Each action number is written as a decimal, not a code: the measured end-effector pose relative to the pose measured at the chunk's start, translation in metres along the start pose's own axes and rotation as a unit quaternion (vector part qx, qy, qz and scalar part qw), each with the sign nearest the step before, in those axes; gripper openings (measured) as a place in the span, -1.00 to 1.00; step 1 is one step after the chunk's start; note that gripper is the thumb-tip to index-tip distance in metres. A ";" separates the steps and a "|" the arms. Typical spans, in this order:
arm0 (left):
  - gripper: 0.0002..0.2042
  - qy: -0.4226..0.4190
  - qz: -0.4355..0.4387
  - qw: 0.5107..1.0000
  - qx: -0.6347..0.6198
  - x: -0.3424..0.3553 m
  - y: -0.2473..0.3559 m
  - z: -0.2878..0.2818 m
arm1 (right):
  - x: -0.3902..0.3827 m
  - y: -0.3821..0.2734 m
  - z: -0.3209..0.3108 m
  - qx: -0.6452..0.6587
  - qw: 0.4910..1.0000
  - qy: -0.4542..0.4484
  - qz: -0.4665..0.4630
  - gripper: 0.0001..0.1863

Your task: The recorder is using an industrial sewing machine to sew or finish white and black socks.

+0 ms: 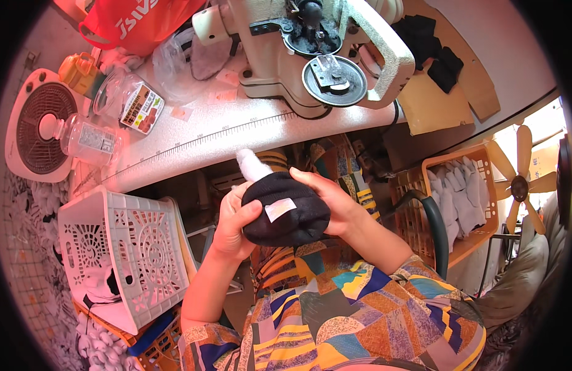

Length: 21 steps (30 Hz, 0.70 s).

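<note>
Between my two hands is a bunched black knitted piece (289,226) with a small pale patch or label on its face. A white, soft, narrow end (252,164) sticks out from its top left; I cannot tell whether the two are one garment. My left hand (233,222) grips the left edge, its thumb lying on the front near the patch. Around the upper right edge, my right hand (332,201) has its thumb along the top, with its other fingers partly hidden behind the cloth. The piece is held over my lap, below the table's front edge.
A pale machine (267,68) with round metal discs stands on the table (193,133), marked with a ruler. Black cloth pieces (445,68) lie on cardboard at right. A fan (42,127), clear jars and a white crate (147,260) are left; an orange basket (493,210) of white knits is right.
</note>
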<state>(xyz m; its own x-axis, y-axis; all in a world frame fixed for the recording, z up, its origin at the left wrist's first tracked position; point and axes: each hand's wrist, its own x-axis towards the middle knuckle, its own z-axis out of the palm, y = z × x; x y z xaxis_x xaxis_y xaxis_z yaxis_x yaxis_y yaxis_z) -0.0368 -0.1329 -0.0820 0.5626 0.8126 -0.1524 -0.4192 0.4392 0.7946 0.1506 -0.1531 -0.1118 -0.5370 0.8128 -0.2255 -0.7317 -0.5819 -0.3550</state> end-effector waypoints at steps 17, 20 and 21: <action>-0.59 -0.075 0.020 0.970 -0.230 -0.006 -0.006 0.000 | 0.002 0.018 -0.026 0.199 0.967 -0.147 -0.056 -0.54; -0.58 -0.060 0.020 0.968 -0.242 -0.008 -0.002 0.001 | 0.002 0.017 -0.018 0.199 0.968 -0.132 -0.077 -0.50; -0.57 -0.052 0.019 0.968 -0.245 -0.009 0.000 0.002 | 0.003 0.016 -0.015 0.197 0.967 -0.136 -0.083 -0.49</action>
<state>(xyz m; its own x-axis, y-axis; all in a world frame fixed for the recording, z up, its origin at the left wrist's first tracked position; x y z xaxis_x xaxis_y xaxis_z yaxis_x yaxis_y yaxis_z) -0.0408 -0.1408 -0.0794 0.5982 0.7999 -0.0480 -0.7144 0.5594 0.4203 0.1439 -0.1592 -0.1321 -0.4502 0.8901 0.0711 -0.8916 -0.4524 0.0188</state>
